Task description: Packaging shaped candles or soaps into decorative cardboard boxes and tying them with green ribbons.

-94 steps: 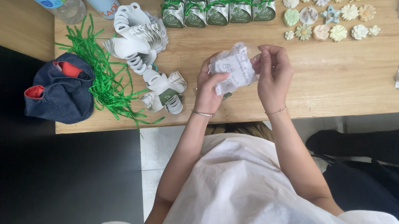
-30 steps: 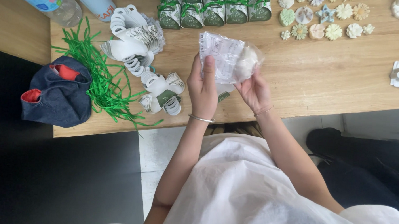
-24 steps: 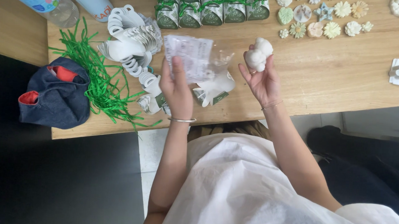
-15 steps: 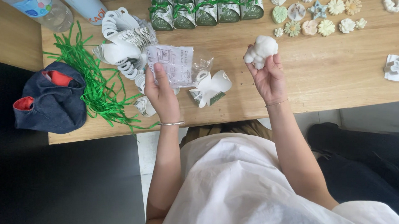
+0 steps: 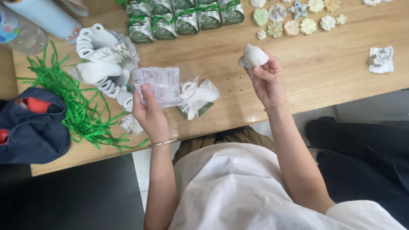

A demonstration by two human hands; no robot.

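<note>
My left hand (image 5: 149, 114) holds a clear printed plastic bag (image 5: 159, 84) by its lower edge, above the front of the wooden table (image 5: 315, 69). My right hand (image 5: 266, 80) is raised with its fingers closed on a white moulded figure (image 5: 252, 56). A folded white and green paper box (image 5: 199, 96) lies flat on the table between the two hands.
A stack of flat white box blanks (image 5: 100, 61) and loose green ribbon strands (image 5: 69, 101) lie at the left, beside a dark denim pouch (image 5: 27, 131). Tied green boxes (image 5: 180, 16) line the back; small flower-shaped pieces (image 5: 298, 21) sit right of them. Two bottles (image 5: 22, 18) stand far left.
My right hand drew the white figure out of the bag and lifted it away to the right. My left hand carried the emptied bag leftward and down toward the box blanks.
</note>
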